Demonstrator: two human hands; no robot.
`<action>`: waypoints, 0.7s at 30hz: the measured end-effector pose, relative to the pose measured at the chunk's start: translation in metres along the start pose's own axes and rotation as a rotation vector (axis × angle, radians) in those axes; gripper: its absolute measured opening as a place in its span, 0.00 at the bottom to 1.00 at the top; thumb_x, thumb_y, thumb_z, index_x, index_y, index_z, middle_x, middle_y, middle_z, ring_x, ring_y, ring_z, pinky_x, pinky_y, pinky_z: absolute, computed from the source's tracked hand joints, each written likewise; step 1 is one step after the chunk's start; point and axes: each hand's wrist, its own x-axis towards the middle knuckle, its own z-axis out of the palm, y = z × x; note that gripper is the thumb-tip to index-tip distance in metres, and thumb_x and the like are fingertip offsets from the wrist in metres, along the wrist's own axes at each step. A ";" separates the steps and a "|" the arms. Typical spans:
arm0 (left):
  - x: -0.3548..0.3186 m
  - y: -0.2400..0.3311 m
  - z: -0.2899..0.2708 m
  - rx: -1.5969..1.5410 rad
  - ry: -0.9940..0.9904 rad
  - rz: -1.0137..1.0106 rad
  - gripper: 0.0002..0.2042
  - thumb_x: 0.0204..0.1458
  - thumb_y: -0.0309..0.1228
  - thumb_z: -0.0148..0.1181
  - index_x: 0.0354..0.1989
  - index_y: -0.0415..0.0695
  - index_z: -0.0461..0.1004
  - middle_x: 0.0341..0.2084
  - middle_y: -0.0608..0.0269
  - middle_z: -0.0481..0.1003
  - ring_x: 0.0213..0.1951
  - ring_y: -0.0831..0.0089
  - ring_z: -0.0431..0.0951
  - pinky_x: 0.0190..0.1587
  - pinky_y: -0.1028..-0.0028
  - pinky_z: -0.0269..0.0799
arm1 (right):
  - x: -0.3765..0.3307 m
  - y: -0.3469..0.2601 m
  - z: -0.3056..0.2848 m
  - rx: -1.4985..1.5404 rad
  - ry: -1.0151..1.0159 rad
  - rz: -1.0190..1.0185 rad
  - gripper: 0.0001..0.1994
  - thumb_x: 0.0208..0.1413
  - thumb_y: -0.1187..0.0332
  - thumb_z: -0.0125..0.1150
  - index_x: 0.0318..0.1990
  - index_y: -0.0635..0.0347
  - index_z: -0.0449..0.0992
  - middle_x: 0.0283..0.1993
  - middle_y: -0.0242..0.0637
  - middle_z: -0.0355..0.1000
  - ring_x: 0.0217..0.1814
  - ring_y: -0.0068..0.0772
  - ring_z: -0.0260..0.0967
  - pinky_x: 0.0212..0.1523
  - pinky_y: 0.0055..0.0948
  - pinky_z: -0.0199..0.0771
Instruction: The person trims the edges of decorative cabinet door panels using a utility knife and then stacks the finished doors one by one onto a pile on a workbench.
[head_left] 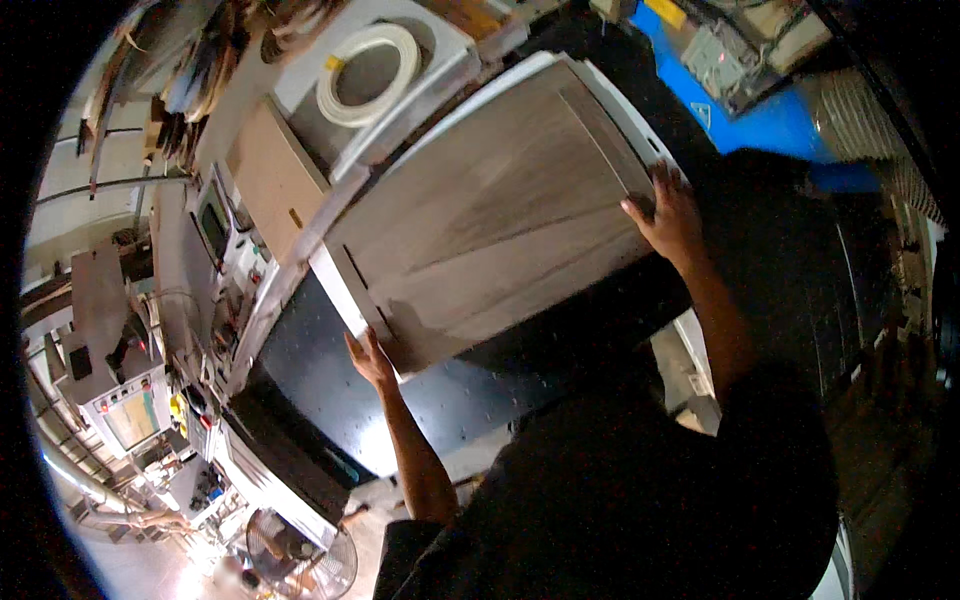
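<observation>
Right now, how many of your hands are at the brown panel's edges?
2: left hand at the lower-left corner of the brown panel, right hand at its right edge.

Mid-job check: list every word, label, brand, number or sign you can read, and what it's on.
No wording or numbers are legible.
Pale label, apparently with a triangular symbol, on the bright blue machine: any print is too small.
Small yellow patch on the round white coil: no readable text.
Lit screen, pale boxy console: too blurred.
Brown wood-grain rectangular board: no lettering visible.

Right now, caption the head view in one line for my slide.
Left hand and right hand at opposite ends of a brown panel, a white coil beyond.
</observation>
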 end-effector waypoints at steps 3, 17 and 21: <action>-0.003 0.041 0.033 0.059 -0.038 0.144 0.42 0.61 0.54 0.66 0.72 0.31 0.65 0.66 0.31 0.70 0.66 0.40 0.70 0.70 0.51 0.62 | 0.030 0.026 0.001 -0.058 -0.041 0.074 0.51 0.61 0.32 0.61 0.76 0.68 0.59 0.79 0.62 0.56 0.80 0.69 0.55 0.77 0.58 0.59; -0.017 0.110 0.086 0.411 -0.148 0.131 0.53 0.55 0.65 0.65 0.78 0.38 0.55 0.72 0.34 0.61 0.74 0.39 0.56 0.76 0.44 0.42 | -0.040 -0.085 0.020 1.538 0.476 0.913 0.43 0.66 0.56 0.68 0.80 0.63 0.49 0.79 0.50 0.55 0.82 0.48 0.52 0.81 0.48 0.51; -0.079 0.115 0.067 0.494 -0.378 0.389 0.68 0.43 0.67 0.74 0.81 0.36 0.42 0.76 0.36 0.56 0.79 0.44 0.50 0.80 0.43 0.26 | -0.006 -0.138 0.008 1.617 0.301 1.103 0.52 0.61 0.54 0.71 0.82 0.59 0.42 0.82 0.50 0.47 0.83 0.49 0.48 0.81 0.51 0.47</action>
